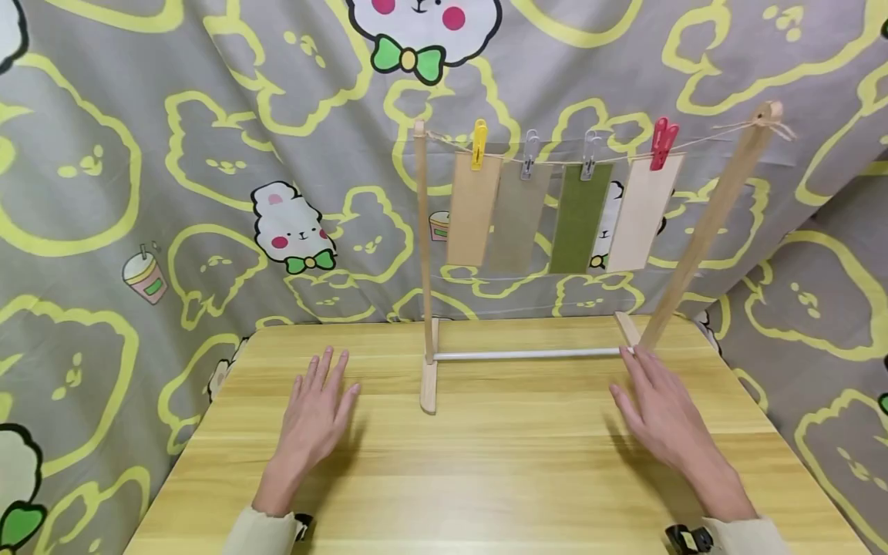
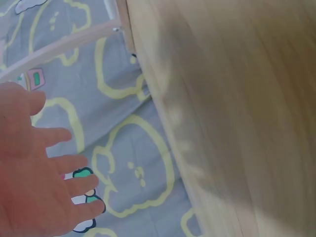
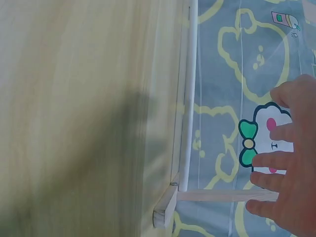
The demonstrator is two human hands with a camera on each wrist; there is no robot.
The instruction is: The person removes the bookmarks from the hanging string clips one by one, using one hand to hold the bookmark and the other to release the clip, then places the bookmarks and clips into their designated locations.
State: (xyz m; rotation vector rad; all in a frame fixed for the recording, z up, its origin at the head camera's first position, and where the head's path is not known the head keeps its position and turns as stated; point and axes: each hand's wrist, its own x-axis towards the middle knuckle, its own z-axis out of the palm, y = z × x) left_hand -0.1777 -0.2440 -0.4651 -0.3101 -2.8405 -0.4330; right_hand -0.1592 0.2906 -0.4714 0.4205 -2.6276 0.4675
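Observation:
A small wooden rack stands on the table, with a left post (image 1: 424, 247), a right post (image 1: 708, 223) and a white rod (image 1: 527, 354) low between them. From its string, clothespins hold up a tan strip (image 1: 475, 212), a grey-brown strip (image 1: 519, 220), a green strip (image 1: 581, 220) and a cream strip (image 1: 645, 216). My left hand (image 1: 314, 420) hovers over the table left of the rack, fingers extended. My right hand (image 1: 659, 412) is also extended, near the foot of the right post; whether it touches is unclear. Neither hand holds anything.
The wooden table (image 1: 486, 470) reaches back to a grey curtain (image 1: 208, 193) with yellow animal outlines. The clothespins are a yellow one (image 1: 479, 145), two clear ones and red at the right (image 1: 663, 143). Both posts stand on flat wooden feet, the left foot (image 1: 428, 385) pointing forward.

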